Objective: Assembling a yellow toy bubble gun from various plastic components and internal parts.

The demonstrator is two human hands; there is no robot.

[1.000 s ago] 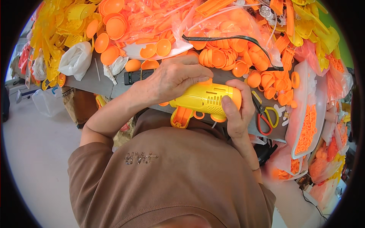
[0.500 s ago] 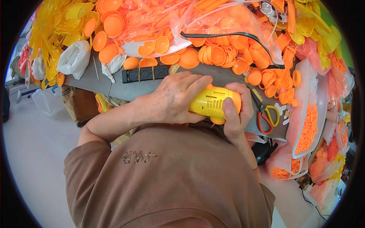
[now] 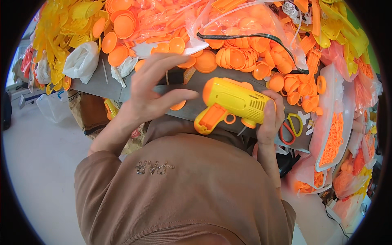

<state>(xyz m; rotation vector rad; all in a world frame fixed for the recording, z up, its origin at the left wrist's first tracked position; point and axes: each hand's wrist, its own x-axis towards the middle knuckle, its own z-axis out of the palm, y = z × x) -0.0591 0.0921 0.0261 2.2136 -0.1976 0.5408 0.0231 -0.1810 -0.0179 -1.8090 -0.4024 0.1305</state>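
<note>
A yellow toy gun (image 3: 237,100) with orange ends, an orange trigger ring and an orange panel in its grip is held above the table's near edge. My right hand (image 3: 270,120) grips its right end, thumb across the near side. To its left, my left hand (image 3: 152,87) is raised off the toy, fingers and thumb spread with nothing between them. Below that hand lies a round orange cap (image 3: 178,105). Behind the fingers, a black strip (image 3: 176,78) is partly covered.
Red-and-yellow-handled scissors (image 3: 295,125) lie right of my right hand. Orange round caps (image 3: 237,59) and bagged orange parts pile along the back. Yellow parts (image 3: 57,45) heap at far left. A clear bin (image 3: 322,153) of orange rings stands at right; a white bag (image 3: 81,63) is at left.
My left hand has let go of the toy gun and moved up and left, opening. The gun's grip and left end now show; my right hand has shifted slightly right with it.
</note>
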